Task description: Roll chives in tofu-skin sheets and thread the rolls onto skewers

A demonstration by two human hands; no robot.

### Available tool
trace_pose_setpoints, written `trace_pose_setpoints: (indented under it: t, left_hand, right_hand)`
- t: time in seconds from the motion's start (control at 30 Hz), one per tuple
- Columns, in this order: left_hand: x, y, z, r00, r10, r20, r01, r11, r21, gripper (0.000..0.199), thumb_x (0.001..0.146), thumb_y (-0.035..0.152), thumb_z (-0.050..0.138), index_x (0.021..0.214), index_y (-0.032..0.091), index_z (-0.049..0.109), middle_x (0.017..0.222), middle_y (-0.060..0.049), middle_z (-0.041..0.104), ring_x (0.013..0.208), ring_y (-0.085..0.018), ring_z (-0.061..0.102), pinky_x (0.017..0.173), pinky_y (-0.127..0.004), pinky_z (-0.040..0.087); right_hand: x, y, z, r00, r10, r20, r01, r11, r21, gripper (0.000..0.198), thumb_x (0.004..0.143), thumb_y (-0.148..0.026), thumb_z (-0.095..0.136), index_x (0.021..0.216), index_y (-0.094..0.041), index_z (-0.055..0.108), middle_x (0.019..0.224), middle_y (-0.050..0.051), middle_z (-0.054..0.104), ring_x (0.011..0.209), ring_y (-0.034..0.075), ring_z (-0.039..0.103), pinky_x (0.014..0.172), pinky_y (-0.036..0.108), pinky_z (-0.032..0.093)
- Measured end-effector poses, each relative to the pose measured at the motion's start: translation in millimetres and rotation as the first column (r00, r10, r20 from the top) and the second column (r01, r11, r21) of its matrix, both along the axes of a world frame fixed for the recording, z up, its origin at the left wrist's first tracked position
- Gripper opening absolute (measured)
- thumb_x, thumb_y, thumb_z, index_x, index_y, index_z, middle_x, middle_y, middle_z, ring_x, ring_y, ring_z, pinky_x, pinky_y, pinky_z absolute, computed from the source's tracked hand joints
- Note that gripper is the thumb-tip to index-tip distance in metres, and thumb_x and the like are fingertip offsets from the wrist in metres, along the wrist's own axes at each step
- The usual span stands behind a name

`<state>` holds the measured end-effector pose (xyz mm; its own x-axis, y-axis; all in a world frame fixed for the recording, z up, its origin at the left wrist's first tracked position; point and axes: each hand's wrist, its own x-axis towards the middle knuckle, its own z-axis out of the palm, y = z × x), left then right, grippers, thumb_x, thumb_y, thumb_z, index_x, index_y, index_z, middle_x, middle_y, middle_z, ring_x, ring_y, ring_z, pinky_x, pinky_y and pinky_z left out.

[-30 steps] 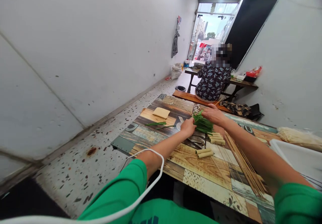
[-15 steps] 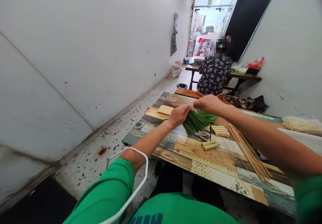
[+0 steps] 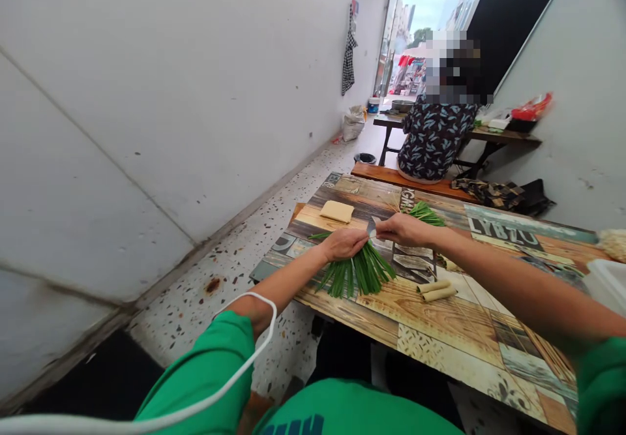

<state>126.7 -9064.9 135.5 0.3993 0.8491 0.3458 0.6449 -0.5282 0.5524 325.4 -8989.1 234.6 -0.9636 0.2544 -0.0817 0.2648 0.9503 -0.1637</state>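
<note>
A bunch of green chives lies fanned over the wood-patterned table, its leaves spreading towards me. My left hand is closed around the bunch's gathered end. Right beside it, my right hand is pinched at that same end, by a small pale, greyish thing whose kind I cannot make out. Beyond my right hand rests a second bunch of chives. A stack of pale yellow tofu sheets sits past my left hand. Nearer to me are rolled tofu sheets.
Thin wooden skewers lie under my right forearm. A white tub stands at the table's right edge. Across the table, a person in a leaf-patterned top sits on a wooden bench, facing away. A white cable crosses my left arm.
My hands have come lower and nearer with the chives, whose leaves now spread on the table. The second bunch shows apart from them behind my right hand. The view has shifted.
</note>
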Motion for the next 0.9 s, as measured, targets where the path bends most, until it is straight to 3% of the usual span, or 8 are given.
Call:
trace_pose_setpoints:
  t: [0.13, 0.4, 0.53, 0.6, 0.67, 0.77, 0.83, 0.9]
  left_hand:
    - [7.5, 9.3, -1.3, 0.998, -0.019, 0.053, 0.023, 0.997, -0.071, 0.022, 0.091, 0.032, 0.047, 0.073, 0.023, 0.054, 0.076, -0.004, 0.058, 0.08, -0.019, 0.057, 0.083, -0.025, 0.041]
    - [18.0, 14.7, 3.5, 0.987, -0.01, 0.16, 0.038, 0.985, -0.168, 0.017, 0.082, 0.033, 0.063, 0.069, 0.024, 0.057, 0.068, 0.0, 0.059, 0.073, -0.017, 0.058, 0.078, -0.02, 0.042]
    - [19.3, 31.6, 5.2, 0.992, 0.045, 0.121, -0.029, 0.991, -0.129, 0.008, 0.085, 0.033, 0.063, 0.085, 0.025, 0.064, 0.078, -0.001, 0.065, 0.08, -0.018, 0.061, 0.082, -0.023, 0.043]
    - [14.1, 39.6, 6.3, 0.976, 0.08, 0.201, -0.054, 0.99, -0.133, 0.025, 0.081, 0.035, 0.069, 0.103, 0.026, 0.066, 0.091, -0.002, 0.068, 0.088, -0.019, 0.062, 0.087, -0.025, 0.044]
    - [7.5, 44.5, 6.0, 0.917, 0.196, 0.348, -0.149, 0.976, -0.157, 0.048, 0.075, 0.038, 0.075, 0.119, 0.025, 0.061, 0.105, -0.005, 0.068, 0.093, -0.019, 0.062, 0.091, -0.027, 0.045]
    - [2.5, 44.5, 1.1, 0.741, 0.435, 0.511, -0.309, 0.897, -0.316, 0.072, 0.069, 0.042, 0.081, 0.131, 0.017, 0.055, 0.107, -0.01, 0.068, 0.091, -0.019, 0.064, 0.088, -0.03, 0.048]
    - [4.5, 40.1, -3.3, 0.644, 0.505, 0.574, -0.254, 0.85, -0.462, 0.08, 0.062, 0.043, 0.086, 0.129, 0.013, 0.056, 0.099, -0.01, 0.07, 0.087, -0.019, 0.065, 0.085, -0.031, 0.05]
    - [9.9, 33.9, -6.6, 0.573, 0.49, 0.657, -0.058, 0.824, -0.564, 0.076, 0.055, 0.045, 0.089, 0.118, 0.012, 0.063, 0.092, -0.008, 0.071, 0.083, -0.019, 0.067, 0.083, -0.032, 0.052]
  right_hand:
    - [9.7, 6.3, -3.6, 1.0, 0.0, -0.001, 0.0, 1.0, 0.005, 0.03, 0.093, -0.031, 0.044, 0.069, -0.018, 0.058, 0.056, -0.002, 0.049, 0.052, 0.01, 0.033, 0.055, 0.023, 0.023]
    - [28.0, 14.5, -19.7, 0.999, -0.033, -0.011, 0.033, 0.999, 0.001, 0.035, 0.096, -0.038, 0.04, 0.071, -0.019, 0.058, 0.057, -0.001, 0.05, 0.054, 0.011, 0.039, 0.056, 0.024, 0.024]
    - [33.9, 26.9, -28.6, 0.984, -0.177, -0.003, 0.177, 0.983, 0.056, 0.029, 0.093, -0.036, 0.043, 0.076, -0.02, 0.06, 0.062, 0.001, 0.055, 0.058, 0.013, 0.045, 0.058, 0.024, 0.026]
    - [37.6, 32.8, -34.4, 0.969, -0.247, -0.02, 0.248, 0.968, 0.035, 0.027, 0.091, -0.036, 0.043, 0.076, -0.02, 0.059, 0.063, 0.001, 0.056, 0.059, 0.013, 0.045, 0.059, 0.024, 0.028]
    - [41.4, 35.7, -41.1, 0.947, -0.314, -0.065, 0.313, 0.95, -0.021, 0.027, 0.089, -0.035, 0.044, 0.074, -0.019, 0.058, 0.063, 0.0, 0.055, 0.059, 0.013, 0.045, 0.06, 0.023, 0.03]
    - [44.7, 33.1, -49.8, 0.913, -0.381, -0.149, 0.363, 0.922, -0.131, 0.027, 0.088, -0.036, 0.043, 0.073, -0.019, 0.057, 0.06, -0.001, 0.053, 0.059, 0.013, 0.045, 0.059, 0.023, 0.032]
    - [45.0, 28.9, -52.5, 0.896, -0.399, -0.197, 0.364, 0.912, -0.189, 0.03, 0.088, -0.039, 0.043, 0.074, -0.018, 0.059, 0.06, -0.001, 0.053, 0.059, 0.013, 0.046, 0.059, 0.023, 0.033]
    - [44.4, 24.5, -52.5, 0.879, -0.415, -0.236, 0.364, 0.902, -0.23, 0.033, 0.088, -0.041, 0.043, 0.079, -0.017, 0.064, 0.06, -0.001, 0.054, 0.058, 0.013, 0.045, 0.058, 0.023, 0.034]
